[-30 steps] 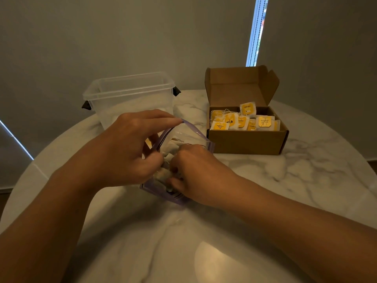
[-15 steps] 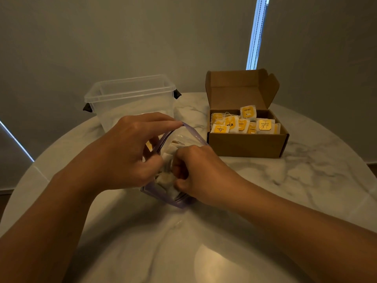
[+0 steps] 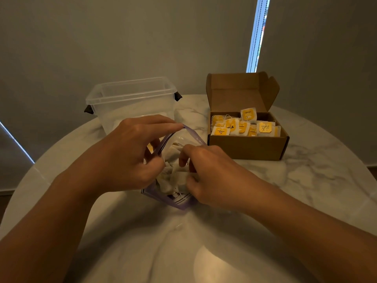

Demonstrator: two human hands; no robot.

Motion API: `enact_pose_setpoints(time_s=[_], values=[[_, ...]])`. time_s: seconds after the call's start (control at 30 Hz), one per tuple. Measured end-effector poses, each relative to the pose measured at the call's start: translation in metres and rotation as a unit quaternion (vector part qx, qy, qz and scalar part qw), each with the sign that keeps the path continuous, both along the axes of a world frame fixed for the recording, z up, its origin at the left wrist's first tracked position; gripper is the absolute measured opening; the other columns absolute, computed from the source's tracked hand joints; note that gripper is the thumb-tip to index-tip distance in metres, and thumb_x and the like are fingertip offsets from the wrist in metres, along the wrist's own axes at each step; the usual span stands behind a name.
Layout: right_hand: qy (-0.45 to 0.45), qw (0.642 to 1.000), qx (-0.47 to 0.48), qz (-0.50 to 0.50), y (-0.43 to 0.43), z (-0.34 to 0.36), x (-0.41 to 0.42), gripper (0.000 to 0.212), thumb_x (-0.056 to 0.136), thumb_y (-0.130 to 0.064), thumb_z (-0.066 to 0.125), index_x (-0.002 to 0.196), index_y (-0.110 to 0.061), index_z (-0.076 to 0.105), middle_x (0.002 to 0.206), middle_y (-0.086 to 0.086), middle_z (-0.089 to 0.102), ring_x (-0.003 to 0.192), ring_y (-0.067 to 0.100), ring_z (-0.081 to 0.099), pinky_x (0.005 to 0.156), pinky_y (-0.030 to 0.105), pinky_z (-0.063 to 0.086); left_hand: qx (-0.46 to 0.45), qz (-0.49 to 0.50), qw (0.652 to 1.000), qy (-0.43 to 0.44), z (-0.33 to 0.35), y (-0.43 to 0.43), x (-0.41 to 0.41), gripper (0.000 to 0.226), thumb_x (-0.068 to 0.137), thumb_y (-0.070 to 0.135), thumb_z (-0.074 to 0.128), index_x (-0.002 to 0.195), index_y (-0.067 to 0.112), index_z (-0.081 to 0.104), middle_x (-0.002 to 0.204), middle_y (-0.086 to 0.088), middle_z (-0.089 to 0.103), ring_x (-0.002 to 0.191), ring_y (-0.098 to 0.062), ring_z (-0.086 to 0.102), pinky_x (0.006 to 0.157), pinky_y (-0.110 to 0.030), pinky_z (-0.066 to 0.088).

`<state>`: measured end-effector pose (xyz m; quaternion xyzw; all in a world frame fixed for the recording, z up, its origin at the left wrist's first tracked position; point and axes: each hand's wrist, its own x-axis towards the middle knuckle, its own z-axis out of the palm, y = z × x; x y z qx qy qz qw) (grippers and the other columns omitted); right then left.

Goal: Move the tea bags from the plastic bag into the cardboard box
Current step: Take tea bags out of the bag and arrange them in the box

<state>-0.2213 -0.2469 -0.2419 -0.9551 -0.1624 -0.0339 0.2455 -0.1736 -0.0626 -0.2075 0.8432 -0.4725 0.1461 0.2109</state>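
While a round table [image 3: 306, 180] of glossy white, grey-veined marble carries everything, the plastic bag [image 3: 175, 203] lying on it serves as the reference. Behind the bag and to its left stands a clear, rectangular plastic tub [image 3: 130, 92] with a lipped rim and dark side clips. Behind the bag and to its right sits the cardboard box [image 3: 244, 148], plain brown board with its lid flap upright. It holds boxed tea bags [image 3: 242, 125], pale paper sachets with square yellow tags, two of them reading "TEA" and "RELAX". The bag itself is limp transparent film with a purple zip edge, its mouth open. The left grip [image 3: 126, 156] pinches that edge on the bag's left side. The right grip [image 3: 212, 174], fingers curled inside the mouth, pinches one of the loose tea bags [image 3: 175, 178], crumpled white sachets with strings, lying in the bag.
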Motion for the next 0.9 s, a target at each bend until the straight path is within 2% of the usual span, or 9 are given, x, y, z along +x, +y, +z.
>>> enact_pose_setpoints(time_s=[0.13,0.3,0.4,0.5,0.6,0.67,0.73,0.83,0.9], values=[[0.005,1.000,0.009,-0.016,0.006,-0.004,0.002,0.041,0.090,-0.029,0.066,0.127,-0.026,0.049,0.112,-0.005,0.055,0.105,0.013,0.053,0.082,0.028,0.053,0.000,-0.007,1.000,0.000,-0.001,-0.001,0.000,0.061,0.075,0.032,0.045,0.133,0.019,0.058,0.123,0.006,0.062,0.092,0.007,0.057,0.063,-0.006,0.048],[0.006,1.000,-0.016,-0.011,0.001,-0.003,0.003,0.045,0.089,-0.020,0.069,0.128,-0.030,0.051,0.114,-0.003,0.057,0.101,0.015,0.057,0.084,0.032,0.056,-0.004,-0.004,1.000,0.004,-0.001,0.001,0.002,0.061,0.075,0.034,0.046,0.134,0.021,0.056,0.121,0.009,0.061,0.090,0.000,0.060,0.063,-0.009,0.051],[0.010,0.998,-0.048,0.026,-0.007,0.004,-0.001,0.039,0.090,-0.019,0.067,0.127,-0.029,0.060,0.112,-0.006,0.059,0.102,0.012,0.057,0.080,0.022,0.053,-0.001,-0.005,1.000,-0.001,-0.002,0.001,0.003,0.061,0.076,0.033,0.046,0.135,0.020,0.056,0.121,0.010,0.060,0.092,0.002,0.059,0.064,-0.010,0.052],[0.019,0.995,-0.075,0.062,-0.009,0.003,-0.005,0.026,0.092,-0.019,0.063,0.118,-0.023,0.068,0.111,-0.003,0.065,0.098,0.012,0.060,0.079,0.022,0.054,0.003,0.000,1.000,-0.004,-0.003,0.001,0.003,0.061,0.077,0.032,0.046,0.135,0.019,0.057,0.122,0.009,0.060,0.091,0.000,0.059,0.065,-0.011,0.053],[-0.006,0.995,-0.065,0.069,-0.012,0.006,-0.007,0.016,0.092,-0.024,0.063,0.106,-0.024,0.071,0.094,-0.009,0.065,0.082,0.006,0.058,0.063,0.014,0.047,-0.004,0.006,1.000,0.001,-0.003,0.001,0.002,0.063,0.075,0.034,0.045,0.136,0.020,0.057,0.124,0.010,0.060,0.088,-0.003,0.060,0.062,-0.015,0.055],[0.000,0.997,-0.033,0.072,-0.021,0.014,-0.006,0.012,0.091,-0.026,0.065,0.100,-0.028,0.072,0.086,-0.013,0.064,0.076,0.004,0.059,0.060,0.016,0.048,-0.010,0.009,1.000,0.006,-0.003,0.001,0.001,0.065,0.075,0.035,0.043,0.136,0.020,0.056,0.125,0.010,0.059,0.087,-0.006,0.061,0.060,-0.019,0.056],[0.032,0.995,0.025,0.089,-0.038,0.025,-0.003,0.008,0.089,-0.025,0.068,0.095,-0.028,0.072,0.085,-0.013,0.068,0.079,0.003,0.064,0.067,0.020,0.055,-0.012,0.009,1.000,0.007,-0.004,0.002,0.002,0.065,0.075,0.037,0.042,0.137,0.021,0.055,0.126,0.011,0.059,0.087,-0.007,0.062,0.060,-0.020,0.057],[0.066,0.979,0.161,0.110,-0.069,0.040,0.001,0.007,0.086,-0.016,0.071,0.092,-0.019,0.074,0.087,-0.005,0.073,0.083,0.008,0.069,0.072,0.023,0.056,-0.014,0.008,1.000,0.009,-0.005,0.003,0.003,0.065,0.075,0.036,0.043,0.138,0.022,0.055,0.126,0.013,0.058,0.088,-0.007,0.061,0.060,-0.017,0.055],[0.039,0.961,0.257,0.091,-0.093,0.048,0.007,0.011,0.079,-0.013,0.073,0.090,-0.013,0.073,0.085,0.002,0.074,0.079,0.012,0.069,0.069,0.023,0.054,-0.020,0.004,1.000,0.008,-0.006,0.003,0.003,0.065,0.075,0.035,0.043,0.137,0.022,0.055,0.124,0.016,0.058,0.090,-0.006,0.061,0.060,-0.013,0.053]])
